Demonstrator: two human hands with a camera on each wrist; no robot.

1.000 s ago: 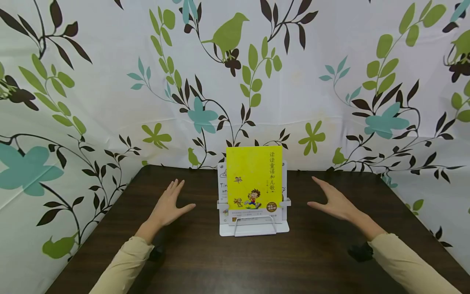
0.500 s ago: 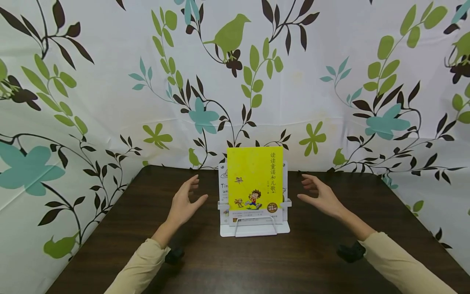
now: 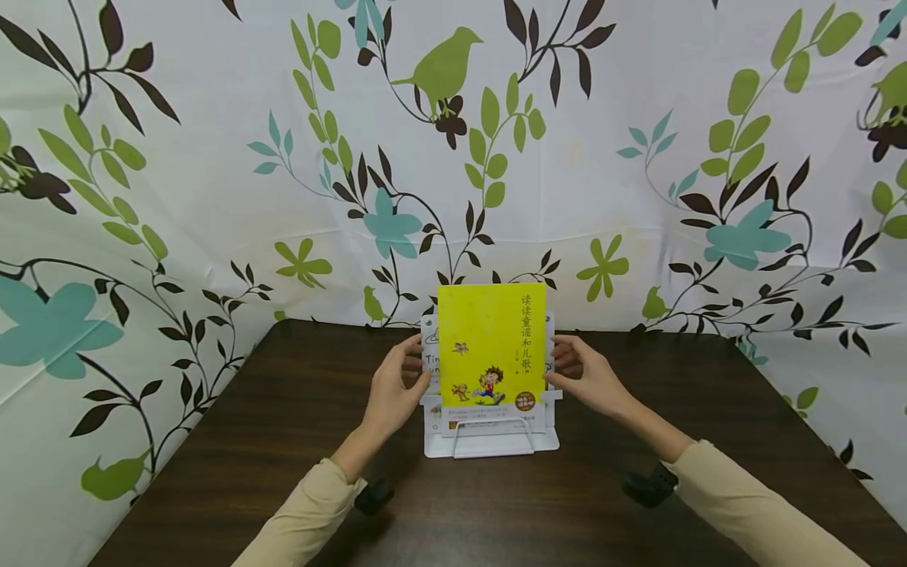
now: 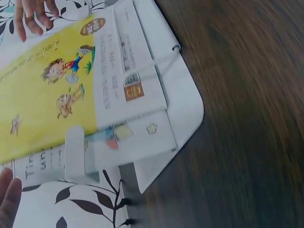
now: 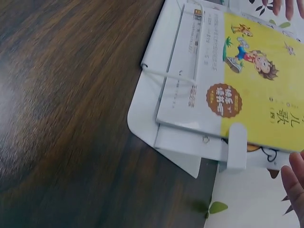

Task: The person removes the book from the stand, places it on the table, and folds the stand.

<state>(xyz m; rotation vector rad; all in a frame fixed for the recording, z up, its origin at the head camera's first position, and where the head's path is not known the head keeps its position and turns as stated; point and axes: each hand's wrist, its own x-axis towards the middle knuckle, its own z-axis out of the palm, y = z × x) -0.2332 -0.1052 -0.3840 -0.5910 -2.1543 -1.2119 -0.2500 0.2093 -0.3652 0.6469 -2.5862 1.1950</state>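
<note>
head view, yellow book: it leans upright on the white stand, in front of a white printed cover, towards the table's far side.
head view, left hand: your thumb and fingers are parted and lightly bent at the stand's left edge; no firm grip shows.
head view, right hand: similarly bent and parted at the right edge; whether it touches, you cannot tell.
left wrist view, left side clip: its tip laps the yellow book's edge; your left fingertips show only partly, near that edge.
left wrist view, wire bar: it crosses the book's lower front and probably steadies rather than clamps it.
right wrist view, right side clip: it mirrors the other, just beside your right fingers.
right wrist view, handling: the book looks light, bendable and probably slick, the stand stiff; best held by both side edges above the clips, thumbs in front.
</note>
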